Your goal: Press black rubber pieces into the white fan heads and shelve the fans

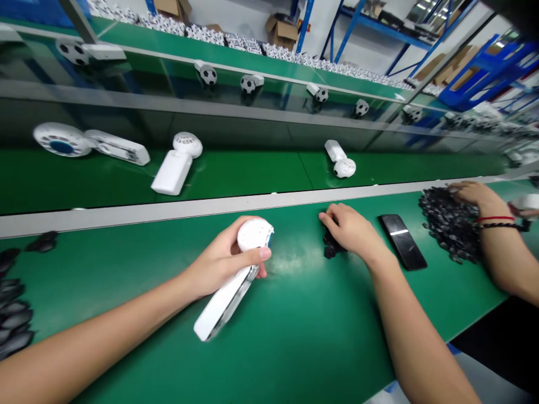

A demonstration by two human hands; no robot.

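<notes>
White plastic handheld fan (229, 283), smooth and oblong with a round head, gripped at lower centre by left hand (225, 258), fingers wrapped around its neck above green matte bench (295, 336). Right hand (351, 230) at centre covering small black glossy parts (330, 247), mostly hidden; fingers curled down, grip unclear. Beside it: black phone (402, 241), flat. Far right: co-worker's hand (475, 193) on black heap (450, 224).

A green desk (303, 314) is stretching across the room. Blue shelving (475, 73) is standing at two o'clock, cardboard boxes (281, 31) are sitting at twelve against a white wall (248, 17), and light is glaring off it.
</notes>
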